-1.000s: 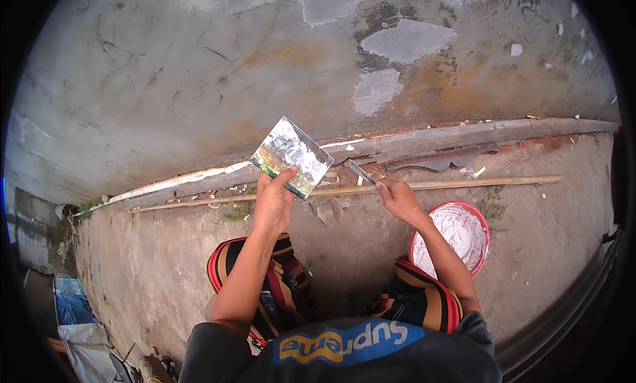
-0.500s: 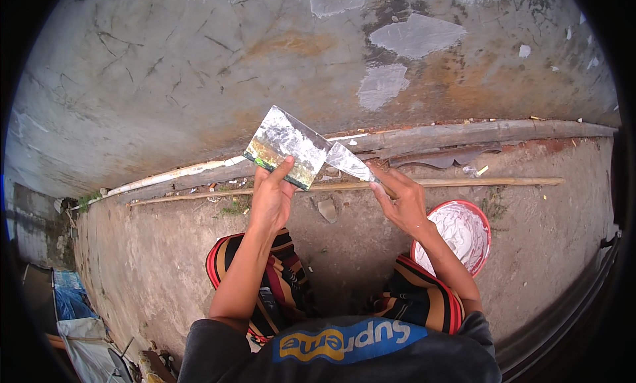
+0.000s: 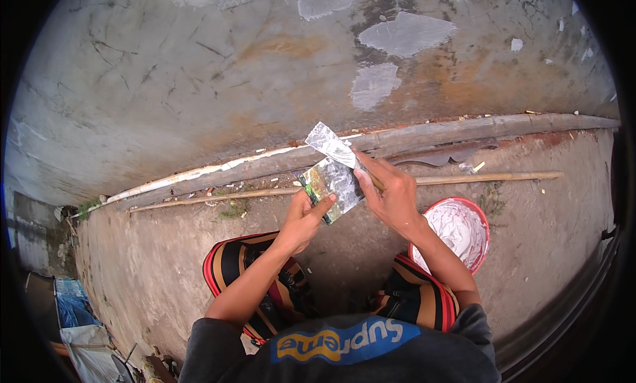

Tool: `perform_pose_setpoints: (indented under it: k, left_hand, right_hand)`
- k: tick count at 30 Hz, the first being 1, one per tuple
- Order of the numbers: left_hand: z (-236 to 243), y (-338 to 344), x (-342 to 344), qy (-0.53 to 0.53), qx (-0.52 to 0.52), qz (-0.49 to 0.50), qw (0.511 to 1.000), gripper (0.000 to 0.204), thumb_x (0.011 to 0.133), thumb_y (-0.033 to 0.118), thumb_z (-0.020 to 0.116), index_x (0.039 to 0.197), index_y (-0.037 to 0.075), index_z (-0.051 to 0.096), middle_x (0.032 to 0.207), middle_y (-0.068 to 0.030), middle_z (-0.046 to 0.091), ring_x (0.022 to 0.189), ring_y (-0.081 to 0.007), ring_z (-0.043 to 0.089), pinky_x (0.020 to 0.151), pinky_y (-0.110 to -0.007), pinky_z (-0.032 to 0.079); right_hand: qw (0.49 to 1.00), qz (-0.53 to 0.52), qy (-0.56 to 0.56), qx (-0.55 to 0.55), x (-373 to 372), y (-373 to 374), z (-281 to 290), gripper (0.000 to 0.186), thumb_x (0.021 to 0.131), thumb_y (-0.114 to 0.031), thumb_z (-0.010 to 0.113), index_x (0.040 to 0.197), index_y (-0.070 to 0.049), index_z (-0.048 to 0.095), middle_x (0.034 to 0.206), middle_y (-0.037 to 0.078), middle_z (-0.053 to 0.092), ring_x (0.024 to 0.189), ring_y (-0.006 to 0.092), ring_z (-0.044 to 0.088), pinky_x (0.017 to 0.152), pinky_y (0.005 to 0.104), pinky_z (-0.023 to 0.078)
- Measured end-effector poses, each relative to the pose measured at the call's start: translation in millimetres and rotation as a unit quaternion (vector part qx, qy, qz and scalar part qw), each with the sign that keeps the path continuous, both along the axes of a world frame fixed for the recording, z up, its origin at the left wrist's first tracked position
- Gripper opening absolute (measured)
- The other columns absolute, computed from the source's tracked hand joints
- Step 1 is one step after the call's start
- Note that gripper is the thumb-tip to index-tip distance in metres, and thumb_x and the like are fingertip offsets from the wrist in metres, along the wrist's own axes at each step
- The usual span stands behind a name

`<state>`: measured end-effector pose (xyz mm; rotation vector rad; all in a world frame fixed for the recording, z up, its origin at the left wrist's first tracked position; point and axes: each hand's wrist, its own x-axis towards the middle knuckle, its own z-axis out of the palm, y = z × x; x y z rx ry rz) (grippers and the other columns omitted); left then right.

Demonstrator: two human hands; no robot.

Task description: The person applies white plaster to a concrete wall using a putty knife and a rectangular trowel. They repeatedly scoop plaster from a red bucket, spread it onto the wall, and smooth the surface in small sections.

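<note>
Putty knife (image 3: pixel 331 146) at twelve o'clock, overlapping smeared plate (image 3: pixel 339 191). Right hand's (image 3: pixel 395 194) fingers clamped on knife; left hand's (image 3: pixel 303 224) on plate. Farther: red bucket (image 3: pixel 488 236), four o'clock; grey wall (image 3: pixel 199 85), twelve.

one scraper (image 3: pixel 332 146), one panel (image 3: pixel 336 188), one bucket (image 3: pixel 487 237)

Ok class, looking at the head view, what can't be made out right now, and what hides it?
All in the head view:
- Most of the handle of the scraper: wrapped by the right hand.
- Some fingers of the left hand: under the panel.
- Part of the bucket: behind the right forearm.
- Top of the wall: cut off by the upper edge.
</note>
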<state>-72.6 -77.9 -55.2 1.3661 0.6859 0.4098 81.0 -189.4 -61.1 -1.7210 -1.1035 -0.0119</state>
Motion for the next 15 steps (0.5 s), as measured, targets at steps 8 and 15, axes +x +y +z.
perform_pose_setpoints:
  k: [8, 15]
  left_hand:
    - [30.7, 27.9, -0.6, -0.023, -0.105, 0.123, 0.987, 0.036, 0.095, 0.009, 0.064, 0.123, 0.002, 0.042, 0.126, -0.0125, 0.055, 0.120, -0.0219, 0.053, 0.099, -0.041, 0.046]
    - [2.1, 7.1, -5.1, 0.010, -0.038, -0.010, 0.999, 0.030, 0.094, 0.009, 0.064, 0.121, 0.001, 0.053, 0.115, -0.0071, 0.063, 0.106, -0.0155, 0.060, 0.091, -0.032, 0.048]
  right_hand:
    - [0.991, 0.052, -0.101, -0.064, 12.7, -26.3, -5.7, 0.047, 0.083, -0.003, 0.067, 0.126, -0.022, 0.068, 0.069, 0.007, 0.055, 0.052, 0.0204, 0.051, 0.048, 0.0323, 0.041]
    - [0.997, 0.041, -0.061, -0.040, -3.1, -9.3, 5.8, 0.047, 0.084, -0.003, 0.066, 0.126, -0.023, 0.068, 0.070, 0.007, 0.055, 0.052, 0.0206, 0.052, 0.048, 0.0339, 0.041]
